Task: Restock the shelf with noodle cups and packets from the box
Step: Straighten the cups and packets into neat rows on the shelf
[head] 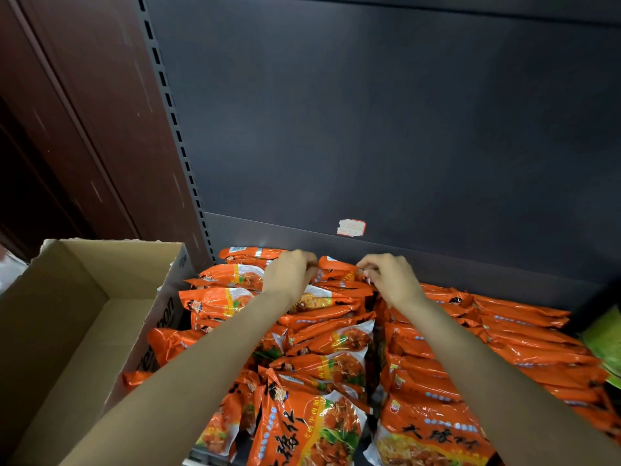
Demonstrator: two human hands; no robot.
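Observation:
Several rows of orange noodle packets [331,344] fill the dark shelf [504,277] in front of me. At the back of the middle row stands one orange packet [337,268]. My left hand [291,274] pinches its left top edge and my right hand [391,279] pinches its right top edge, fingers curled. The cardboard box [67,317] stands at the left with its flaps up, and its visible inside shows no packets. No noodle cups are in view.
A dark back panel [386,112] rises behind the shelf, with a small red-edged price label [351,228] on its lower strip. A slotted upright [174,129] and brown wooden panel [84,112] stand at the left. Green packets [603,338] show at the right edge.

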